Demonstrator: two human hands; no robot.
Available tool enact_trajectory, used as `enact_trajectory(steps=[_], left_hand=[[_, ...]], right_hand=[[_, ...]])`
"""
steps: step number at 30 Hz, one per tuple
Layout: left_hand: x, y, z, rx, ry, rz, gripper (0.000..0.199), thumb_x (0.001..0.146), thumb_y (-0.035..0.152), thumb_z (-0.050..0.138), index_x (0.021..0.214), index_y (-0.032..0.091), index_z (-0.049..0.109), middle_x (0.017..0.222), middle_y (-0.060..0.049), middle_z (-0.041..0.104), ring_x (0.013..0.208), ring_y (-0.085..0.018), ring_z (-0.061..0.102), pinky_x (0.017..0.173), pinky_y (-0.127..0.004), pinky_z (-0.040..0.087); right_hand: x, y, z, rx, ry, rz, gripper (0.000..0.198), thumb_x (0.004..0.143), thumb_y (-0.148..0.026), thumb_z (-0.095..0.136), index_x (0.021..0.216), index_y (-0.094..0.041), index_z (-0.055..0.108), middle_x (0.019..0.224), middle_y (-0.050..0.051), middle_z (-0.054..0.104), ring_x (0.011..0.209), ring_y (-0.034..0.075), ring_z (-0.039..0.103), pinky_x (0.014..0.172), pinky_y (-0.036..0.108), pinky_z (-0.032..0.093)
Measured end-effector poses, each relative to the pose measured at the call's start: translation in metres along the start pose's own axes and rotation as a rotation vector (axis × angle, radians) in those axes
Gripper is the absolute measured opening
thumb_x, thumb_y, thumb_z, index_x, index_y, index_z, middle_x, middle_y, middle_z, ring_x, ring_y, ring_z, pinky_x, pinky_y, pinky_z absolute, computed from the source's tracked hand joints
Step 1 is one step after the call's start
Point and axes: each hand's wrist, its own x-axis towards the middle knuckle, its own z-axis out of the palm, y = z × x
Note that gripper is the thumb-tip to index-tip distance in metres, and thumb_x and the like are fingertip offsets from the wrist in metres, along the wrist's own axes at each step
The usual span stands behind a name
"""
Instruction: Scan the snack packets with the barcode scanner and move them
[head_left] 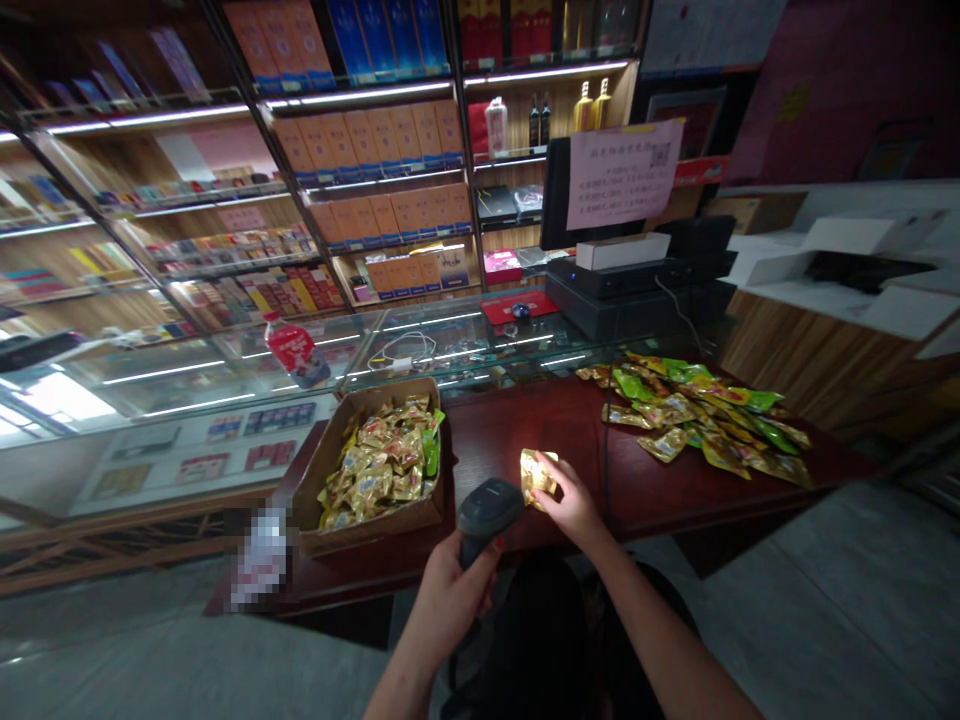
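Observation:
My left hand (pixel 457 580) is wrapped round the handle of a black handheld barcode scanner (pixel 489 507), its head tilted to the right. In front of the scanner, my right hand (pixel 571 505) pinches a small gold snack packet (pixel 537 472), which is brightly lit. To the left stands an open cardboard box (pixel 307 490) with many gold packets and a few green ones inside. On the right part of the dark red table (pixel 480 430) lies a loose pile of gold and green packets (pixel 697 410).
A glass display counter (pixel 360 345) runs behind the table, with a red-labelled bottle (pixel 294 345) on it. A monitor (pixel 556 195) bearing a paper notice (pixel 622 172) stands beyond. A dark cable (pixel 607 450) crosses the table. Stocked shelves line the wall.

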Motion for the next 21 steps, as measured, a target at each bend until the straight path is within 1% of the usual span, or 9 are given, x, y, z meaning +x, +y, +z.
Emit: enact_trajectory(steps=[6, 12, 17, 21], left_hand=[[0.001, -0.005, 0.000, -0.016, 0.002, 0.004, 0.036, 0.082, 0.052, 0.064, 0.071, 0.019, 0.052, 0.047, 0.005, 0.051, 0.037, -0.009, 0.046, 0.039, -0.020, 0.034], [0.003, -0.006, 0.001, -0.010, -0.001, -0.011, 0.034, 0.083, 0.051, 0.061, 0.072, 0.019, 0.051, 0.045, 0.006, 0.049, 0.036, -0.009, 0.045, 0.038, -0.019, 0.034], [0.015, -0.010, 0.006, -0.019, -0.013, -0.026, 0.032, 0.083, 0.048, 0.061, 0.071, 0.020, 0.051, 0.042, 0.006, 0.049, 0.035, -0.009, 0.045, 0.038, -0.019, 0.034], [0.025, -0.009, 0.013, -0.050, -0.016, -0.036, 0.029, 0.081, 0.046, 0.063, 0.074, 0.020, 0.052, 0.042, 0.007, 0.049, 0.034, -0.009, 0.044, 0.036, -0.019, 0.033]], right_hand=[[0.000, -0.003, -0.002, -0.014, -0.007, -0.006, 0.062, 0.081, -0.020, 0.064, 0.142, -0.029, 0.057, 0.127, 0.008, 0.064, 0.118, 0.026, 0.062, 0.103, 0.038, 0.051], [-0.001, -0.012, -0.003, -0.013, -0.004, 0.002, 0.060, 0.081, -0.019, 0.062, 0.140, -0.027, 0.058, 0.126, 0.008, 0.065, 0.118, 0.025, 0.062, 0.102, 0.036, 0.051], [-0.001, -0.013, -0.004, -0.006, -0.042, 0.049, 0.063, 0.080, -0.018, 0.062, 0.142, -0.027, 0.056, 0.129, 0.007, 0.063, 0.121, 0.024, 0.060, 0.105, 0.036, 0.048], [-0.001, -0.017, -0.005, 0.021, -0.071, 0.087, 0.061, 0.081, -0.020, 0.063, 0.141, -0.030, 0.057, 0.130, 0.006, 0.062, 0.123, 0.023, 0.059, 0.107, 0.037, 0.047]])
